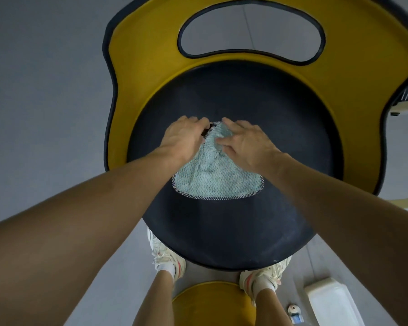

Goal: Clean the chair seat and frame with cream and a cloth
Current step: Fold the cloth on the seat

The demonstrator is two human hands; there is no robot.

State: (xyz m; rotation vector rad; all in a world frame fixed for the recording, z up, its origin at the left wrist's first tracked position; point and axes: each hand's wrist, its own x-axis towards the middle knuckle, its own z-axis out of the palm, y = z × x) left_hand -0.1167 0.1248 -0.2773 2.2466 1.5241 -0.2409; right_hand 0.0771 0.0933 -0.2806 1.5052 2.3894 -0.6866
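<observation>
1. The cloth [218, 180] lies on the dark round seat [233, 231], roughly in the middle. It is drawn into a fan. Its wide hemmed edge runs left to right on the side nearest the person, and it narrows to a bunched point on the far side.
2. Both hands meet at that far point, so the body of the cloth trails from the grip back toward the person. The gathered folds run near to far, and the hem crosses them.
3. The left hand [186, 137] curls over the far corner. Its fingertips are smeared by motion, so the pinch on the corner is likely rather than certain.
4. The right hand [243, 142] lies on top of the cloth just beside the left. Its fingers are bent and its thumb is drawn in, gathering a ridge of fabric between them.
5. Neither hand is nearer than the other, as they are almost touching over the same corner. The left hand has the tip and the right has the fold behind it.
6. Bare seat shows on both sides of the cloth and in a broad band toward the near rim, which stands above the person's shoes [170, 260]. A wiping stroke has most room toward the person or sideways.
7. Beyond the hands the seat soon meets the yellow frame [146, 67]. It wraps round the back with black edging and an oval cut-out, so there is little room that way.
8. A white tub [327, 300] sits on the floor to the right of the person, well apart from the chair.
</observation>
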